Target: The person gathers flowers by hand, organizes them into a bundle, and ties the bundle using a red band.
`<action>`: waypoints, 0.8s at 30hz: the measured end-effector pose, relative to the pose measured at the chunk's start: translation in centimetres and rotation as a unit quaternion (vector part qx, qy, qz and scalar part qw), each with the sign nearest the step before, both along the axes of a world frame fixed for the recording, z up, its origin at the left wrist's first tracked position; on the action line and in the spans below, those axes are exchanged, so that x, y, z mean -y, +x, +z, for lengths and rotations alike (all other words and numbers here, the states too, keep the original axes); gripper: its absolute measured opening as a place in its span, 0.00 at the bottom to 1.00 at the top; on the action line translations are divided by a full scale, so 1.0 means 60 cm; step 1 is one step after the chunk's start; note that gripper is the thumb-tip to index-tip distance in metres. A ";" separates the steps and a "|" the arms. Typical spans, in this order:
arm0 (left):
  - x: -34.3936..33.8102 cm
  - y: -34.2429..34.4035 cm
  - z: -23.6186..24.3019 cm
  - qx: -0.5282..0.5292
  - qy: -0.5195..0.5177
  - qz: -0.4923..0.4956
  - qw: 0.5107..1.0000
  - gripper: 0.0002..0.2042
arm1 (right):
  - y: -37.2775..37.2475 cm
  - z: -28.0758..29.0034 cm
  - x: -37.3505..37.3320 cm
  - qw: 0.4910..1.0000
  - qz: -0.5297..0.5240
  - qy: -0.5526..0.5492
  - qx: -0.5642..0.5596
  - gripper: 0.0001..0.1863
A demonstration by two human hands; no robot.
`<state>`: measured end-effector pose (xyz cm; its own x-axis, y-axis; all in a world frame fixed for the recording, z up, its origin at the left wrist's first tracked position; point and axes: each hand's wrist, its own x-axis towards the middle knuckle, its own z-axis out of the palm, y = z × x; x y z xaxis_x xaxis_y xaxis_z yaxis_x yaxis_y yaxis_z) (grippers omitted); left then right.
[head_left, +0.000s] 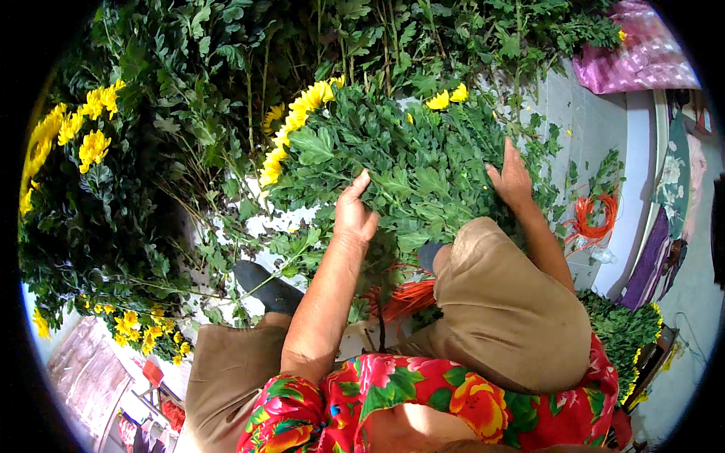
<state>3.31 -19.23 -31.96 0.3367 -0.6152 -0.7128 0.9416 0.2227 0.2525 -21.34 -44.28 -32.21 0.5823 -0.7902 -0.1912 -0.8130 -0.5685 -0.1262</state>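
Note:
A large leafy bunch of yellow chrysanthemums (423, 162) lies in front of me above my knees. Most of its yellow heads (291, 124) line its left edge, and a few more (447, 97) show at its far side. My left hand (355, 210) rests against the bunch's near left side, thumb and forefinger apart; its other fingers are partly hidden. Along the right side, my right hand (512, 177) touches the leaves with its fingers stretched and thumb apart. Below the bunch, between my legs, lies a bundle of orange-red ties (404, 300).
Piled leafy stems (204, 75) fill the left and far side, with yellow blooms (94, 151) at the left. A coil of orange-red ties (593, 219) lies on the grey floor at right. More cut flowers (623, 336) stand by my right hip. Striped cloth (646, 260) lies farther right.

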 end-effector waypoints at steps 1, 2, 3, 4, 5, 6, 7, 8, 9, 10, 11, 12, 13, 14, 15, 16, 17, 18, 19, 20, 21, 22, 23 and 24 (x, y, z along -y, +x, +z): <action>-0.001 -0.001 0.004 0.002 -0.004 0.001 1.000 0.17 | -0.007 -0.025 0.003 0.998 0.015 0.018 0.059 0.51; 0.001 -0.001 0.009 0.004 -0.010 0.001 1.000 0.17 | 0.001 -0.024 -0.001 0.999 0.020 0.004 0.042 0.51; 0.002 -0.001 0.007 0.002 -0.010 0.000 1.000 0.17 | 0.017 -0.022 -0.011 0.999 0.025 -0.011 0.024 0.52; 0.003 0.000 0.004 0.000 -0.009 -0.001 1.000 0.17 | 0.032 -0.022 -0.020 0.999 0.031 -0.026 0.006 0.52; 0.006 0.000 0.007 -0.002 -0.007 -0.002 1.000 0.17 | 0.042 -0.030 -0.021 0.999 0.007 -0.038 -0.027 0.53; 0.010 -0.002 0.010 -0.001 0.004 -0.006 1.000 0.17 | 0.041 -0.041 -0.011 0.999 -0.006 -0.019 -0.031 0.53; 0.014 -0.004 0.014 -0.001 0.015 -0.010 1.000 0.18 | 0.037 -0.051 0.000 0.999 -0.019 0.000 -0.036 0.54; 0.015 -0.001 0.019 0.002 0.029 -0.012 1.000 0.18 | 0.042 -0.054 0.006 0.999 -0.029 0.022 -0.038 0.54; 0.013 -0.001 0.017 0.000 0.026 -0.014 1.000 0.17 | 0.039 -0.053 0.010 0.999 -0.034 0.030 0.003 0.54; 0.010 -0.002 0.012 -0.002 0.023 -0.016 1.000 0.16 | 0.033 -0.051 0.010 0.998 -0.036 0.032 0.034 0.54; 0.008 -0.004 0.007 -0.005 0.019 -0.017 1.000 0.15 | 0.031 -0.040 0.008 0.997 -0.036 0.034 0.064 0.54; 0.007 -0.003 0.002 -0.004 0.016 -0.016 1.000 0.15 | 0.029 -0.033 0.007 0.994 -0.037 0.035 0.094 0.53; 0.005 -0.001 -0.004 -0.002 0.014 -0.016 1.000 0.15 | 0.030 -0.031 0.007 0.993 -0.029 0.035 0.113 0.55; 0.005 -0.001 -0.005 -0.003 0.011 -0.018 1.000 0.15 | 0.032 -0.026 0.005 0.992 -0.013 0.038 0.121 0.56; 0.006 -0.002 -0.006 -0.004 0.015 -0.017 1.000 0.15 | 0.038 -0.021 0.003 0.991 0.003 0.041 0.129 0.57; 0.006 -0.002 -0.008 -0.004 0.019 -0.016 1.000 0.16 | 0.042 -0.019 0.002 0.989 0.019 0.045 0.137 0.58; 0.009 -0.002 -0.005 -0.004 0.022 -0.018 1.000 0.16 | 0.038 -0.029 0.004 0.989 0.001 0.046 0.144 0.60; 0.012 -0.003 -0.002 -0.004 0.025 -0.019 1.000 0.16 | 0.031 -0.042 0.011 0.983 -0.022 0.049 0.178 0.61; 0.013 -0.005 0.002 -0.004 0.027 -0.020 0.999 0.15 | 0.021 -0.054 0.020 0.975 -0.046 0.052 0.211 0.61; 0.012 -0.005 0.003 -0.004 0.032 -0.018 0.999 0.15 | 0.029 -0.052 0.021 0.966 -0.066 0.058 0.245 0.61; 0.011 -0.004 0.003 0.000 0.027 -0.013 1.000 0.15 | 0.034 -0.047 0.023 0.973 -0.080 0.032 0.214 0.59; 0.010 -0.004 0.002 0.004 0.023 -0.009 1.000 0.15 | 0.043 -0.047 0.021 0.979 -0.065 0.034 0.191 0.59; 0.010 -0.005 0.001 0.005 0.015 -0.007 1.000 0.15 | 0.047 -0.045 0.019 0.984 -0.052 0.032 0.167 0.58; 0.010 -0.005 -0.003 0.003 0.011 -0.007 1.000 0.15 | 0.050 -0.044 0.016 0.989 -0.039 0.030 0.142 0.58</action>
<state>3.00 -19.85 -32.12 0.3321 -0.6040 -0.7245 0.9432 0.2028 0.2632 -18.32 -45.21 -34.82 0.5576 -0.8265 -0.0767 -0.7804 -0.4905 -0.3879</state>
